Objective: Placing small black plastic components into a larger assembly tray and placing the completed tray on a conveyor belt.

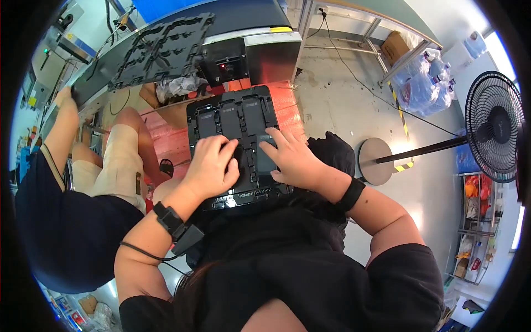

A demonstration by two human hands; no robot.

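A black moulded plastic tray (194,118) lies in front of me, close to my lap, with several dark rectangular blocks (229,119) set in its compartments. My left hand (211,167) is over the tray's near left part, its fingers curled down; what lies under them is hidden. Spread fingers of my right hand (293,159) rest at the right edge of a dark grey block (265,157) in the near right compartment. The thumb of that hand bends toward the block's near end.
Beyond the tray stands a conveyor (243,17) with another black tray (160,50) on it. A co-worker (72,221) sits at my left, one hand at the conveyor's edge. A black fan (495,126) stands on the right, near wrapped water bottles (425,83).
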